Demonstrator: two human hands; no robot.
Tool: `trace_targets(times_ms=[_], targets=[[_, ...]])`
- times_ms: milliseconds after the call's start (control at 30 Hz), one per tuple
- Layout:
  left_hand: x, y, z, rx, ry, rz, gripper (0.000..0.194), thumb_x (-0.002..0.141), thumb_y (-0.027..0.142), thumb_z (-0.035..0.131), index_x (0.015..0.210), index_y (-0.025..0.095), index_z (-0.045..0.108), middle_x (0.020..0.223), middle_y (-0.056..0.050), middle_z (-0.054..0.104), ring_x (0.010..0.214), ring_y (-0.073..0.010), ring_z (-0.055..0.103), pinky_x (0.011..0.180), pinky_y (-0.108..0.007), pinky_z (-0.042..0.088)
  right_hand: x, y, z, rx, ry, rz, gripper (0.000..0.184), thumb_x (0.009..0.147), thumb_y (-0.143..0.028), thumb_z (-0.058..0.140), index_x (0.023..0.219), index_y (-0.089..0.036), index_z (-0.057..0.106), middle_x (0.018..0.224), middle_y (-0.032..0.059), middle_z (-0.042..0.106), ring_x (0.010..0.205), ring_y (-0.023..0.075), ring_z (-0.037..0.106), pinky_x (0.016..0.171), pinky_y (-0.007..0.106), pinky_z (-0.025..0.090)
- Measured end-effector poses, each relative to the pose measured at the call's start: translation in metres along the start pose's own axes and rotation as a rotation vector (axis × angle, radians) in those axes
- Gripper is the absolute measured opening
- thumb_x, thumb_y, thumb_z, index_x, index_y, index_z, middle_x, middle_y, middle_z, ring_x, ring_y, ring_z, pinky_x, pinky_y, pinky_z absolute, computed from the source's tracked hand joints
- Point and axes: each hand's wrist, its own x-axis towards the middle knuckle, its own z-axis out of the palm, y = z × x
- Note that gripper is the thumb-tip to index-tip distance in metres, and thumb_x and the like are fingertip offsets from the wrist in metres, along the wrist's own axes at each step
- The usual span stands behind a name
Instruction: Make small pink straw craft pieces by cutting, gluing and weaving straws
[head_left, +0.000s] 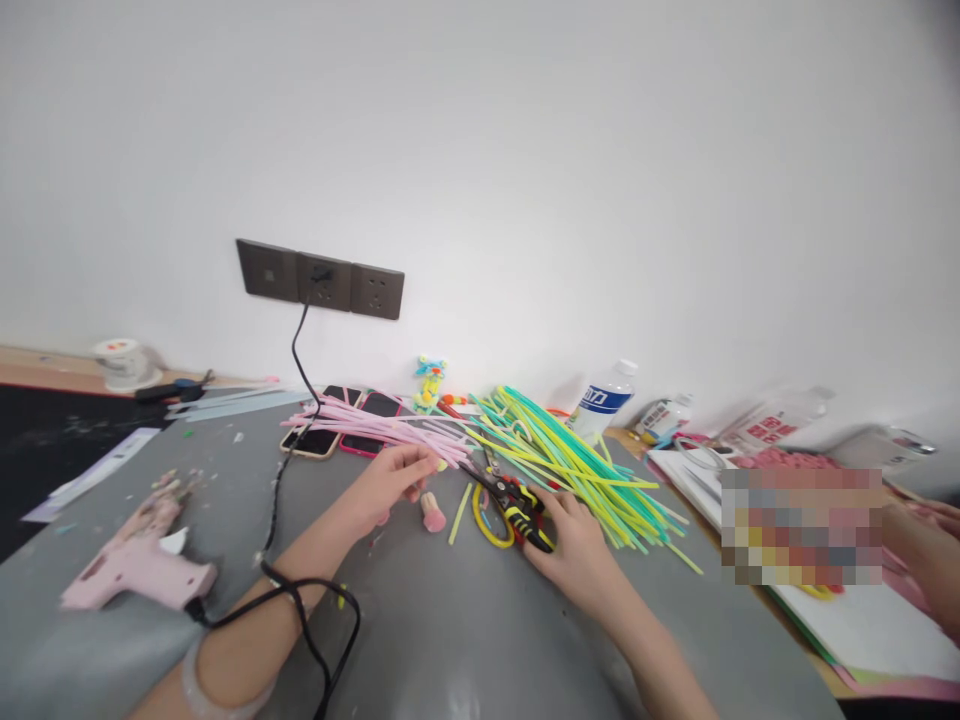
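My left hand [391, 482] rests on the grey table [465, 620], its fingers pinched at the near end of a bundle of pink pipe cleaners [375, 424]. A small pink piece [432, 511] lies just beside it. My right hand [574, 545] is curled over the black, red and yellow handles of a pair of pliers [514, 503], whose jaws point toward the pink bundle. A yellow loop [489, 520] lies under the pliers. A pile of green and yellow pipe cleaners [577, 458] spreads out to the right.
A pink glue gun [135, 565] lies at the left, its black cord [300, 400] running up to a wall socket [322, 281]. Two phones [345, 430] lie under the pink bundle. Bottles [604, 398] stand by the wall. Another person's arm [930, 560] and papers are at the right.
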Motion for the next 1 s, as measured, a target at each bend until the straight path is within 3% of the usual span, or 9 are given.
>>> trace_targets(times_ms=[133,233,367,467,700,1000], targets=[[-0.002,0.004,0.001,0.018,-0.026,0.002,0.045,0.071,0.058,0.074,0.078,0.014,0.064,0.066,0.003,0.052,0.054,-0.0087,0.043,0.053,-0.021,0.033,0.009,-0.008,-0.011,0.126,0.019,-0.09,0.056,0.074,-0.038,0.07,0.126,-0.022,0.062,0.122,0.0134,0.058,0.116,0.0346,0.055,0.1,0.053,0.043],[-0.007,0.01,0.002,0.089,-0.118,0.0,0.042,0.078,0.057,0.069,0.075,0.015,0.062,0.061,0.002,0.055,0.054,-0.0093,0.041,0.05,-0.021,0.027,0.021,-0.032,-0.028,0.349,-0.01,-0.256,0.046,0.085,-0.034,0.065,0.13,-0.026,0.058,0.128,0.0105,0.057,0.123,0.028,0.053,0.106,0.046,0.041],[-0.012,0.017,0.001,0.202,-0.282,-0.036,0.038,0.083,0.053,0.064,0.081,0.016,0.063,0.067,-0.004,0.067,0.057,-0.0115,0.045,0.048,-0.021,0.025,0.044,-0.068,-0.038,0.609,-0.176,-0.6,0.034,0.089,-0.031,0.067,0.122,-0.023,0.064,0.112,0.0081,0.067,0.106,0.0214,0.062,0.093,0.035,0.049],[-0.012,0.022,0.001,0.231,-0.321,-0.037,0.037,0.082,0.052,0.065,0.084,0.016,0.066,0.066,-0.002,0.066,0.056,-0.0118,0.048,0.048,-0.022,0.025,0.061,-0.08,-0.032,0.684,-0.233,-0.719,0.027,0.087,-0.034,0.07,0.111,-0.02,0.07,0.096,0.0061,0.072,0.091,0.0191,0.064,0.084,0.032,0.05],[-0.011,0.02,0.003,0.199,-0.278,-0.058,0.029,0.083,0.045,0.064,0.077,0.017,0.064,0.065,-0.001,0.065,0.057,-0.0121,0.05,0.052,-0.023,0.03,0.071,-0.074,-0.004,0.887,-0.207,-0.65,0.022,0.086,-0.038,0.072,0.092,-0.017,0.073,0.081,0.005,0.071,0.075,0.0165,0.064,0.071,0.028,0.05],[-0.007,0.009,0.004,0.237,-0.298,-0.057,0.036,0.088,0.048,0.059,0.077,0.014,0.063,0.07,-0.003,0.066,0.063,-0.0135,0.052,0.058,-0.025,0.034,0.062,-0.071,0.011,0.965,-0.023,-0.688,0.008,0.084,-0.023,0.074,0.08,-0.018,0.069,0.073,0.0049,0.069,0.068,0.0158,0.061,0.065,0.028,0.048]])
